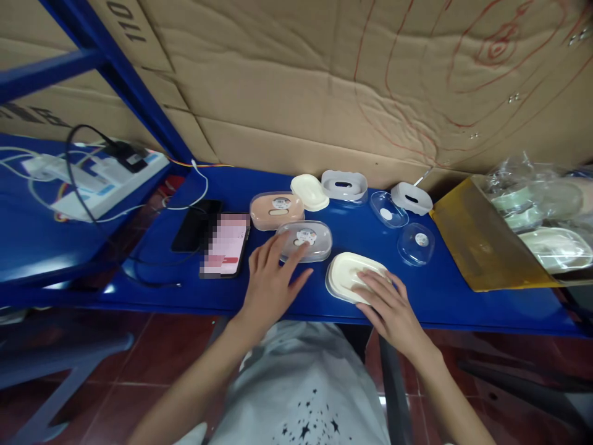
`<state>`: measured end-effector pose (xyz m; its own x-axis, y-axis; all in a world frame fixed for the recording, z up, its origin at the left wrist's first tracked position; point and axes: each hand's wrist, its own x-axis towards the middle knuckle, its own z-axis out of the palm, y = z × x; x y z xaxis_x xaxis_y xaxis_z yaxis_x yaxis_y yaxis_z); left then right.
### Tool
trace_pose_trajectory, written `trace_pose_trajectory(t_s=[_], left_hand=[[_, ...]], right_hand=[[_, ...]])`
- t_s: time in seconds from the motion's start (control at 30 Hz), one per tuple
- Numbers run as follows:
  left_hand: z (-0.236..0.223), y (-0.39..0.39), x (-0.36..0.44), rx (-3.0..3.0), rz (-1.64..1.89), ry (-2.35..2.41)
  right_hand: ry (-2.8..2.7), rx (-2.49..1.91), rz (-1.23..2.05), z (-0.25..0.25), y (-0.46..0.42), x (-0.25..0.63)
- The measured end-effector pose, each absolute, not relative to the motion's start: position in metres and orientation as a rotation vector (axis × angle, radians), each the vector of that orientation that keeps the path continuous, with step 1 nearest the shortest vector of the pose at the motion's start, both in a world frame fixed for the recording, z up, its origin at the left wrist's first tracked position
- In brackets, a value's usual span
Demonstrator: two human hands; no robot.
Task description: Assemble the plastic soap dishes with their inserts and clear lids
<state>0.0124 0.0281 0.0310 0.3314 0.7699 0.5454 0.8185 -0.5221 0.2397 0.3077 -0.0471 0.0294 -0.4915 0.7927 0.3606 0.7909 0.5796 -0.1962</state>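
Observation:
My left hand (273,272) has its fingers spread and rests on the near edge of a grey soap box with a clear lid (311,242); a round sticker sits on that lid. To the right, my right hand (389,303) lies with outstretched fingers on a cream soap box (345,275) near the table's front edge. Behind the left hand stands a pinkish soap box (273,213) with a sticker. A loose cream piece (311,193) lies beyond it, beside a grey tray with a slot (343,185).
Two clear lids, one oval (391,210) and one rounder (414,246), lie near a small grey tray (412,199). A cardboard box (467,241) with wrapped green dishes stands at right. Phones (227,244) and a power strip (143,170) with cables occupy the left side.

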Motion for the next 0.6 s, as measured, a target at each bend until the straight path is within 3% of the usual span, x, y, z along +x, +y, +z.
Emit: trace_pose_trajectory(t_s=[0.33,0.6], left_hand=[[0.020,0.041,0.010,-2.538,-0.977,-1.448],[0.020,0.019,0.022,-2.626,-1.097,-1.317]], right_hand=[[-2.350,-1.234,-0.126,0.023,-0.051,0.305],[-2.263,-1.226,0.099,0.022,-0.051,0.309]])
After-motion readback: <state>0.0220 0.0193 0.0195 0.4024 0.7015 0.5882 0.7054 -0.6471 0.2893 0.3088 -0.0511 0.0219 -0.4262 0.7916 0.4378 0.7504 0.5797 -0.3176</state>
